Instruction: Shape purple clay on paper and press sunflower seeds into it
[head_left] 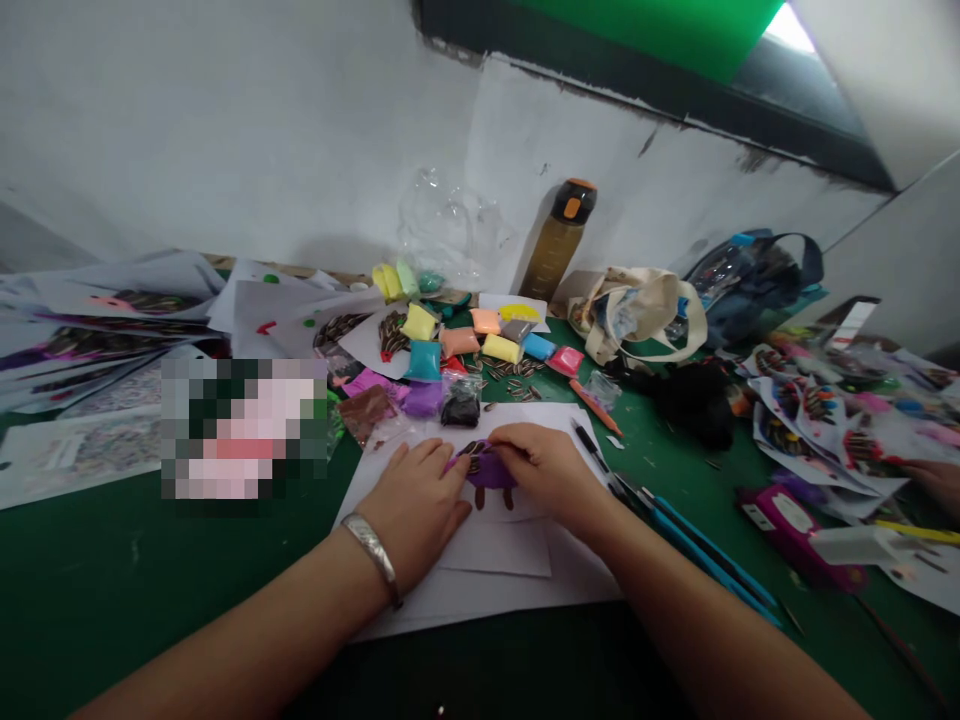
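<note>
A small purple clay figure (491,471) with dark striped sunflower seeds (472,455) pressed into it and two brown clay legs (480,497) lies on white paper (495,553). My left hand (411,505), with a silver bracelet on its wrist, rests flat on the sheet, fingers stretched out and their tips at the figure's left edge. At the figure's upper right, my right hand (551,470) has thumb and index finger pinched together. Whatever is between those fingertips is hidden. Loose sunflower seeds (517,388) are scattered beyond the paper.
Packets of coloured clay, a teal one (425,361) among them, lie behind the paper. A bottle (559,240) leans at the wall beside a cloth bag (637,310). Blue scissors (712,550) and a black pen (592,447) lie right. Another person's hand (934,480) shows far right.
</note>
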